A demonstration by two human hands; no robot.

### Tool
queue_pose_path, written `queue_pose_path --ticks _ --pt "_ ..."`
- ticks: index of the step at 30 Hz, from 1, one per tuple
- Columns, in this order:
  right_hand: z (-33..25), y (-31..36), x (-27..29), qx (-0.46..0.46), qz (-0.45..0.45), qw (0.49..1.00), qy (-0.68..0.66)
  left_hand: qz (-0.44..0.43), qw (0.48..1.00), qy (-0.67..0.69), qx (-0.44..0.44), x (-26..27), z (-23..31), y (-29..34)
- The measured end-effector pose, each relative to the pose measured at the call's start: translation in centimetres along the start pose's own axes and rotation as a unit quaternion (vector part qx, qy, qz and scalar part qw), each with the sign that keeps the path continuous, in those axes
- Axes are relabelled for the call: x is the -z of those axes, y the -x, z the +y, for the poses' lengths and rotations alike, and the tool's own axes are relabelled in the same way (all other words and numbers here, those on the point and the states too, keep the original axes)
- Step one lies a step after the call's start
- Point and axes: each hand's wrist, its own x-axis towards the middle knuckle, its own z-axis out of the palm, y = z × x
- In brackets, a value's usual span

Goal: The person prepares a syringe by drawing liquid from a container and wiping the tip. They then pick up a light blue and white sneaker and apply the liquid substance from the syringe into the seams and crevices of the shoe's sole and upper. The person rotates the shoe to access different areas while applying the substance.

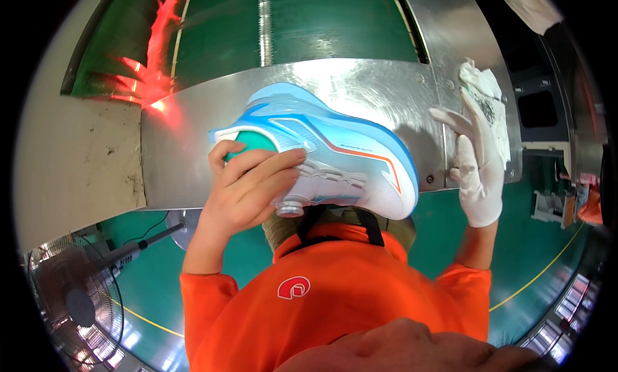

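The left grip point(248, 185), a bare hand, is clamped on the collar of a sports shoe point(347, 150) over the near edge of the metal desk point(177, 172). The shoe's toe points right; its blue upper fades to white, with an orange line, teal interior and round grey dial point(291, 208). The white-gloved right grip point(477, 166), fingers extended, is beside a white cloth point(483, 82).

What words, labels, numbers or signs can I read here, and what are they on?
No words or numbers are clear enough to quote.
Orange shirt: a rounded red-and-white emblem.
Blue-and-white shoe: tiny print on its side, too small to read.
White cloth: dark marks, too unclear to read.
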Motion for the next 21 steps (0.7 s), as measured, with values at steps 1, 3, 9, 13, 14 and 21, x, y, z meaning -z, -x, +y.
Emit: queue_pose_path --ticks 1,3,9,13,14,21 --pt "-0.1 0.6 0.0 -0.022 0.006 1.000 -0.011 0.000 1.000 0.001 0.001 -0.1 0.1 0.1" --pt "0.5 1.9 -0.3 -0.019 0.005 1.000 0.010 0.009 1.000 -0.001 -0.006 -0.5 0.1 0.3" --pt "2.6 4.1 -1.9 -0.029 0.037 0.997 -0.067 0.055 0.998 -0.017 -0.033 -1.8 0.2 0.2" --pt "2.9 3.7 -1.7 0.015 0.026 0.999 -0.025 0.024 0.999 -0.021 -0.030 -1.4 0.2 -0.9" --pt "3.1 3.3 -1.7 0.030 0.027 0.999 -0.023 0.014 0.999 -0.019 -0.027 -1.2 0.2 -1.1" --pt "4.3 1.3 -2.6 0.112 0.021 0.993 0.008 0.002 1.000 -0.006 -0.023 -1.0 0.1 -2.4"
